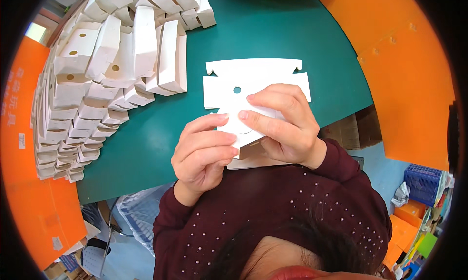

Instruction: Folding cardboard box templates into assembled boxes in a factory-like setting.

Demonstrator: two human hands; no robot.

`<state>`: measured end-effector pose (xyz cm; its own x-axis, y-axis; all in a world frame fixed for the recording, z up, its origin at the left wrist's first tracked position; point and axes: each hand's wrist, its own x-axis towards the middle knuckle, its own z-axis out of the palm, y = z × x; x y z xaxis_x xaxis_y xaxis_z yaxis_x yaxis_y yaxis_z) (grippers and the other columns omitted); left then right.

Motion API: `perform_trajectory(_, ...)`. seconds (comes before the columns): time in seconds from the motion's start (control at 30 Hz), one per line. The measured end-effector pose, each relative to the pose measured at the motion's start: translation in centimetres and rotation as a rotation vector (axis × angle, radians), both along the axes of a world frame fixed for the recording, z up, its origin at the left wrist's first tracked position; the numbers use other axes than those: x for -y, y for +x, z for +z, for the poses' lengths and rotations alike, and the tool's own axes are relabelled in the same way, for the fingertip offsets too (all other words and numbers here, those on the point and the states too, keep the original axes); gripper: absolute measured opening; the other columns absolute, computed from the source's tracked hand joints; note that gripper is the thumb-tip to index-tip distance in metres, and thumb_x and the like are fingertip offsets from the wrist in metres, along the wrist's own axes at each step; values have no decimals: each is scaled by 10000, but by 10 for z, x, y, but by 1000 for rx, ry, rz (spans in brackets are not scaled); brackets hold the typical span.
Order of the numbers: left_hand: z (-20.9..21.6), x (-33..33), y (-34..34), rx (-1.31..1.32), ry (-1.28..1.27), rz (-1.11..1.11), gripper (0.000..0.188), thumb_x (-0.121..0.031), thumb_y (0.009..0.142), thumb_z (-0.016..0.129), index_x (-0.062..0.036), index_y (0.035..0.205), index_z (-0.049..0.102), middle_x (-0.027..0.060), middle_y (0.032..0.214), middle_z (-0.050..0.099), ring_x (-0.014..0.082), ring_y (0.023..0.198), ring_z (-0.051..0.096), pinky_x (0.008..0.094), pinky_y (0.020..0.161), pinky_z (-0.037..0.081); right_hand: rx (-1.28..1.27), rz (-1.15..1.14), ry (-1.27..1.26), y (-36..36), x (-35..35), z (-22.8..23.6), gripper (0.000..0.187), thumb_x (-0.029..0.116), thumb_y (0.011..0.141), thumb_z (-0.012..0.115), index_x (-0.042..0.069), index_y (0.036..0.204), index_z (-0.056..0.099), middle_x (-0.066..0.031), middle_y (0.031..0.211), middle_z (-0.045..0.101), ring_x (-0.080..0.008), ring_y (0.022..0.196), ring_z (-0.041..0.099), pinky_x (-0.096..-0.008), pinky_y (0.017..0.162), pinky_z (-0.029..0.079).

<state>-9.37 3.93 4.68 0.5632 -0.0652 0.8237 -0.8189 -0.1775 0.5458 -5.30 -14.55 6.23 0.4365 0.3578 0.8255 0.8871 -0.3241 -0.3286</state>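
Green tabletop (278, 36) spreads across my head view, white boxes (171, 60) stacked along its left edge. By its near edge is the white card blank (263, 72), my left grip (201, 153) pinching its near-left part, my right grip (291, 121) closed on its right. It should handle light, fairly stiff, easily creased; best held along the folds.

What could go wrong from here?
1. The white card could crease in the wrong place: left hand and right hand both grip it near its lower part.
2. Its near end sits close to the maroon top, so it might catch there.
3. The white boxes are piled many deep on the left; a bump might topple some.
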Motion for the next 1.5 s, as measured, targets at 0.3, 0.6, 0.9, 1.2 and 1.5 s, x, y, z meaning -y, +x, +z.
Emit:
perform_trajectory(0.3, 7, 5, -1, -111, 62, 109, 103, -133, 859, 703, -35, 858, 669, 90, 908, 689, 334, 978, 648, 370, 827, 531, 27, -65, -91, 1, -1, 1, 486, -48, 590, 680, 96, 1050, 736, -93, 1069, 616, -261, 924, 571, -325, 767, 494)
perform_trajectory(0.6, 0, 14, 1, -77, -159, 123, 144, -119, 791, 776, -38, 859, 678, 103, 909, 680, 342, 994, 651, 394, 821, 551, 9, -91, -57, -3, -6, 2, 473, -8, 587, 689, 82, 1049, 735, -87, 1038, 618, -255, 890, 567, -326, 742, 489)
perform_trajectory(0.9, 14, -6, 1, -90, 78, 34, 199, -66, 678, 828, -44, 821, 692, 74, 843, 692, 301, 954, 664, 374, 793, 543, 18, -98, -115, -8, -5, 5, 432, 93, 635, 737, 89, 1067, 732, -86, 1066, 603, -250, 900, 545, -326, 754, 483)
perform_trajectory(1.2, 24, 0, -7, -274, -3, 102, 190, -12, 673, 814, -46, 824, 705, 66, 816, 687, 296, 920, 644, 351, 798, 521, 73, -118, -183, -6, -6, 7, 509, 325, 649, 796, 102, 1101, 721, -68, 1103, 583, -245, 918, 513, -318, 777, 478)
perform_trajectory(1.5, 2, 7, -6, -205, -203, 117, 200, -20, 674, 824, -47, 837, 710, 61, 882, 684, 303, 919, 642, 346, 782, 523, 123, -104, -247, -4, -4, 10, 468, 215, 667, 769, 83, 1112, 713, -65, 1106, 590, -245, 921, 524, -319, 780, 481)
